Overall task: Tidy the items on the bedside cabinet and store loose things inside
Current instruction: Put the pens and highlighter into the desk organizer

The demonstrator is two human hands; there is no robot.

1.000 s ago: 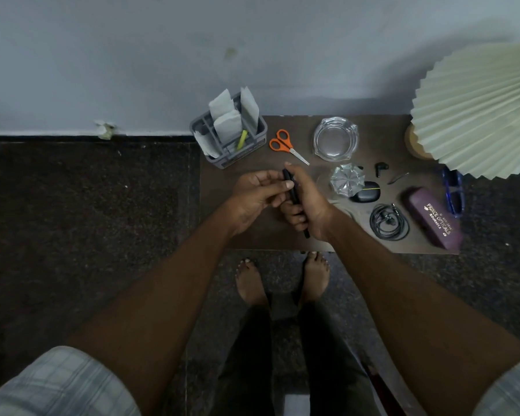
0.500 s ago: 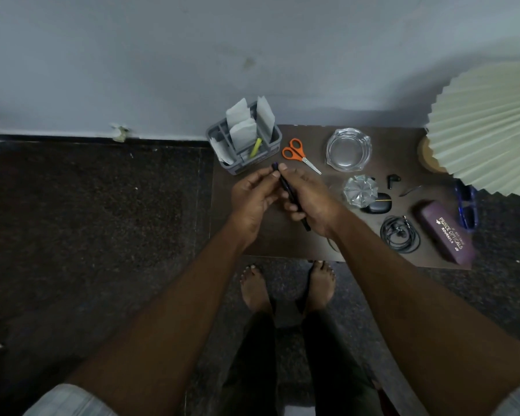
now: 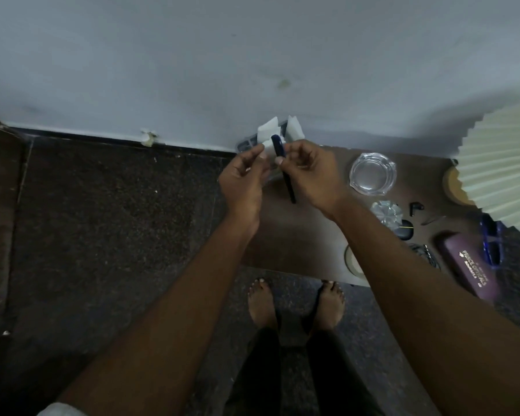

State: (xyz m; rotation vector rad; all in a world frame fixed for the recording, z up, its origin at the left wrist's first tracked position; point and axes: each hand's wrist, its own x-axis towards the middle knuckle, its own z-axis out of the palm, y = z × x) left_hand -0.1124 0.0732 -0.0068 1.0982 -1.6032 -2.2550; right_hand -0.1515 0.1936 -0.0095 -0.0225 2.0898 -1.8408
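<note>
My right hand (image 3: 309,172) pinches a dark blue pen (image 3: 284,169) between thumb and fingers, holding it nearly upright over the back left of the brown bedside cabinet (image 3: 297,235). The pen's top end is in front of the white papers (image 3: 267,132) standing in a grey organizer (image 3: 246,144), which my hands mostly hide. My left hand (image 3: 245,181) hovers just left of the pen with loosely curled fingers, a small gap away from it, holding nothing.
On the cabinet lie a glass ashtray (image 3: 373,174), a faceted glass piece (image 3: 386,213), a black earbud case (image 3: 406,231), a coiled cable (image 3: 427,253), a purple glasses case (image 3: 466,265) and blue glasses (image 3: 491,241). A pleated lampshade (image 3: 502,163) overhangs the right end.
Both hands rose and moved back toward the organizer with the pen. My left hand came off the pen's top end. The orange scissors are now hidden behind my right hand.
</note>
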